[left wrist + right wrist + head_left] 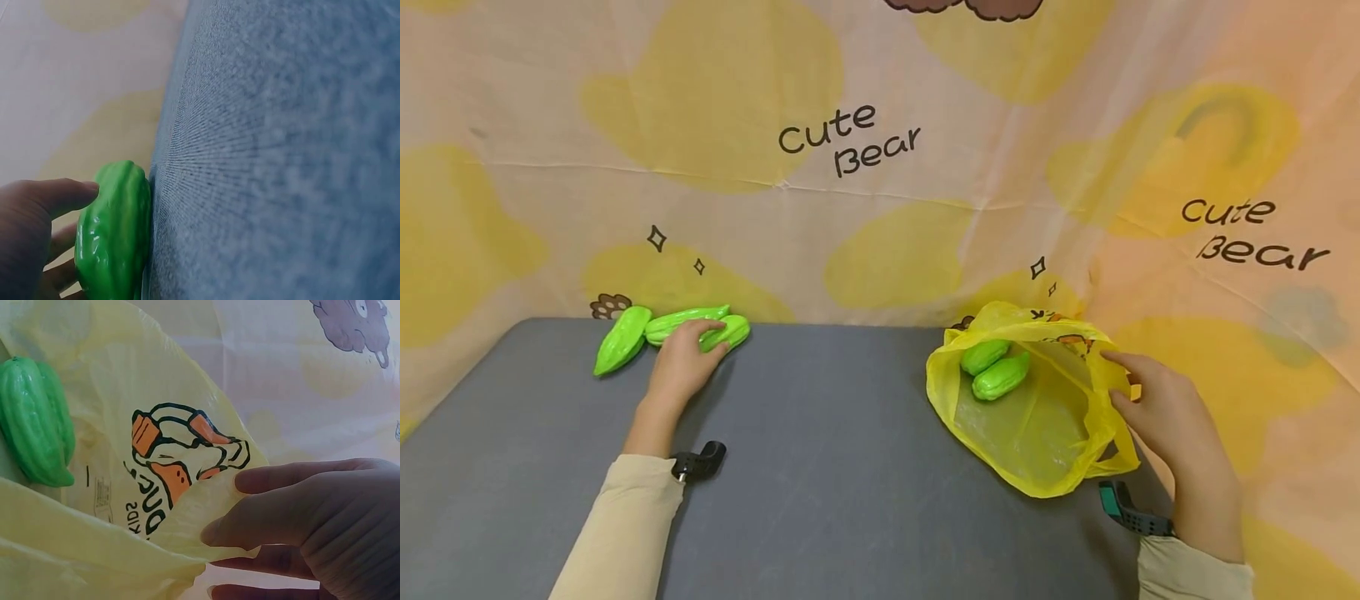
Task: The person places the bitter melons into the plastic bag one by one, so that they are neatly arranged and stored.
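My left hand (683, 357) is over a glossy green ridged gourd (737, 332) at the table's back left. In the left wrist view, the thumb lies on one side of this gourd (115, 231) and the fingers reach behind it. Two more such gourds lie beside it, a long one (679, 320) behind the hand and a pointed one (622, 340) farther left. On the right, my right hand (1183, 417) pinches the rim of a yellow plastic bag (1037, 479), whose mouth gapes toward me. Inside the bag lie two green gourds (1002, 377).
A grey table (827, 467) spans the space between the hands. Behind it and on the right hangs a printed cloth (760, 225) with yellow patches and lettering. Each wrist wears a dark strap, the left strap (700, 462) and the right strap (1135, 512).
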`<state>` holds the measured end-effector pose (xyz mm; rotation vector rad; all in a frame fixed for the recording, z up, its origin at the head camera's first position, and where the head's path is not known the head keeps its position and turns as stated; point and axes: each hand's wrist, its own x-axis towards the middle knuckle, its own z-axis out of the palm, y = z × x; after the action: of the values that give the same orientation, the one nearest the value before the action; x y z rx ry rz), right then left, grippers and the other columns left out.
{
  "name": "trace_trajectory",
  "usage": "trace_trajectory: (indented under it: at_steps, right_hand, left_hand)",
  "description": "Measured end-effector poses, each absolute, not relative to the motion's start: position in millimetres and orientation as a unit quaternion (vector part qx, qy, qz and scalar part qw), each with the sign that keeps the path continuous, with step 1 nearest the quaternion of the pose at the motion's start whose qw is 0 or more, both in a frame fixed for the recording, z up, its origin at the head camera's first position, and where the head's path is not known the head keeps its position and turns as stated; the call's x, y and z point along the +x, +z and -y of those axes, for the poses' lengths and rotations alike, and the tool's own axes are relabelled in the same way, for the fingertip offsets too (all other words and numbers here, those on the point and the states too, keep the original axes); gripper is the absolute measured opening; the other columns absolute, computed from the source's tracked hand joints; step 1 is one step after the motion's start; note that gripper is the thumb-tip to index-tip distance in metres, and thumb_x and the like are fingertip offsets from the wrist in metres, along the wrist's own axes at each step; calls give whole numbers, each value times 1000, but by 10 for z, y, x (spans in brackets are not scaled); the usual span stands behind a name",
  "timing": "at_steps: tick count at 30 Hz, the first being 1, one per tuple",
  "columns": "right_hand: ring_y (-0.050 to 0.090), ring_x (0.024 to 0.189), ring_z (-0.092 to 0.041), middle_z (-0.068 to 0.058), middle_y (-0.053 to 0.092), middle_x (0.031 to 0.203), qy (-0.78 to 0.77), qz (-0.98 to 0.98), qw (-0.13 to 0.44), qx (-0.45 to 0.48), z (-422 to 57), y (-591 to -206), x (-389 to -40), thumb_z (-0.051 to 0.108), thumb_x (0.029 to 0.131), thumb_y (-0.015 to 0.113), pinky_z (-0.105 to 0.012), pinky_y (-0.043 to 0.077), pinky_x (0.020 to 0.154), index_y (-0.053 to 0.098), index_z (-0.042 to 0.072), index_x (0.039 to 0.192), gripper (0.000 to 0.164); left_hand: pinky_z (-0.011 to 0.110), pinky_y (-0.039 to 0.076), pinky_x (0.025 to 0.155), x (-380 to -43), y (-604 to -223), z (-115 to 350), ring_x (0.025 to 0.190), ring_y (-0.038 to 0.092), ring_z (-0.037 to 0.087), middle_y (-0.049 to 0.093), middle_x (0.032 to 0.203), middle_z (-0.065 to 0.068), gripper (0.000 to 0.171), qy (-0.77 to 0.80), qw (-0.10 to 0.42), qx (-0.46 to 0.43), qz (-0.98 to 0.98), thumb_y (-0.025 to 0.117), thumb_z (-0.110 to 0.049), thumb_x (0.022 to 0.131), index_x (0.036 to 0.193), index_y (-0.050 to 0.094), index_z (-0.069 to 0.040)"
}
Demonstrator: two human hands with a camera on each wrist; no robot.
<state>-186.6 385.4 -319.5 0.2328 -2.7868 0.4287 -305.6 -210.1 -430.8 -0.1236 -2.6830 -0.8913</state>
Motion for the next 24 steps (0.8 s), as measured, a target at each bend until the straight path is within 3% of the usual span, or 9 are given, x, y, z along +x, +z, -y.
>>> trace_trajectory:
  at_steps: [11, 20, 24]
  right_hand:
    - [64, 94, -48, -32, 64, 124, 143, 973, 160, 81, -3824, -3157, -1859, 0, 86, 67, -50, 52, 65, 60, 0, 136, 51]
    - [65, 98, -50, -32, 63, 126, 147, 975, 150, 78, -3808, -3114, -1843, 0, 87, 68, -53, 55, 67, 58, 1, 139, 53]
    - [67, 99, -50, -31, 62, 129, 149, 973, 162, 71, -3825, -3086, -1807, -1, 86, 67, -42, 53, 60, 54, 3, 144, 59]
  left_hand:
    - [66, 40, 106, -3065, -4301, 2100, 130, 49, 51, 57, 138, 31, 39, -308, 158, -36, 937, 67, -14, 95, 131, 64, -2]
    - [66, 42, 104, -2987, -4297, 2013, 131, 50, 51, 57, 140, 29, 39, -325, 134, -9, 936, 67, -15, 95, 131, 65, -2]
    - [66, 41, 104, -3021, -4259, 1959, 130, 50, 52, 57, 138, 30, 38, -324, 138, -18, 936, 66, -15, 95, 130, 65, -1]
